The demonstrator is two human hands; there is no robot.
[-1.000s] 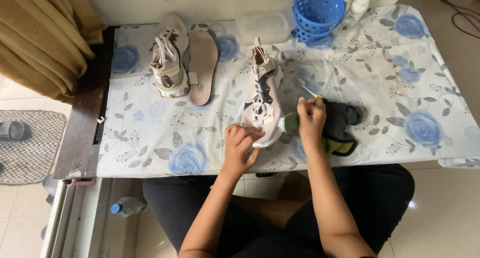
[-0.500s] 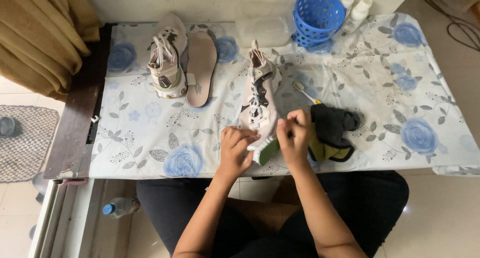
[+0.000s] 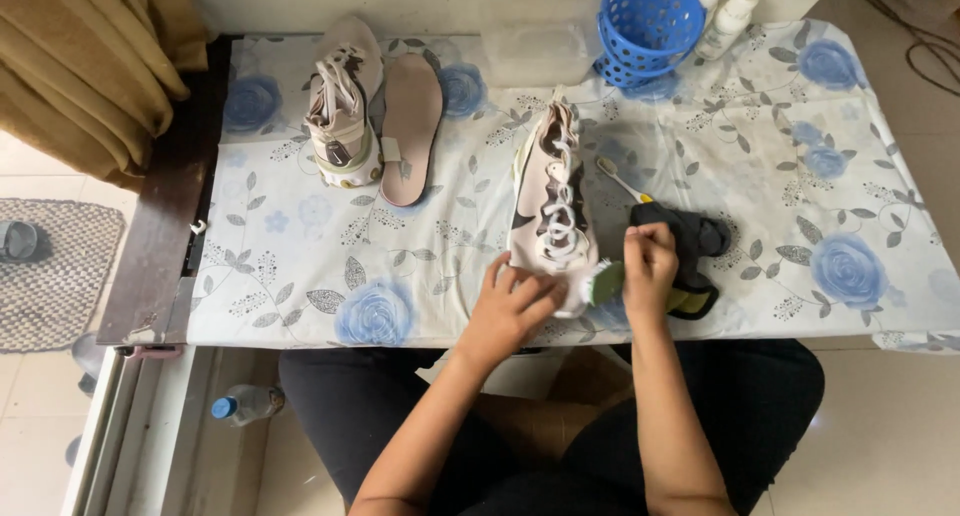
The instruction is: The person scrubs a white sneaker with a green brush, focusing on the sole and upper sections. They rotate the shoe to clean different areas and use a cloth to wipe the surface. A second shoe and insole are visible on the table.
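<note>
Head view, looking straight down on a surface (image 3: 300, 266) covered by a white cloth with blue flowers. At the far left a curtain (image 3: 90, 66) is cut off by the frame edge, and a grey mat (image 3: 50, 276) lies on the floor, only partly in view. A bottle with a blue cap (image 3: 245, 404) lies on the floor just under the surface's edge, half hidden.

On the surface, a pale shoe (image 3: 342, 116) stands beside a loose insole (image 3: 410, 126), the two touching or nearly so. Further right a second pale shoe (image 3: 553, 191) lies lengthwise with its laces up. The left hand (image 3: 515, 301) rests on its near end, fingers spread flat and pressing rather than gripping. The right hand (image 3: 650, 266) is closed around a green brush (image 3: 605, 281), whose head meets the near end of the shoe; the handle is hidden inside the fist.

Behind that hand a dark cloth (image 3: 700, 241) lies bunched, partly covered by it. A toothbrush (image 3: 615, 176) lies between shoe and cloth. At the far edge stand a blue basket (image 3: 650, 26) and two white bottles (image 3: 725, 11), their tops cut off.
</note>
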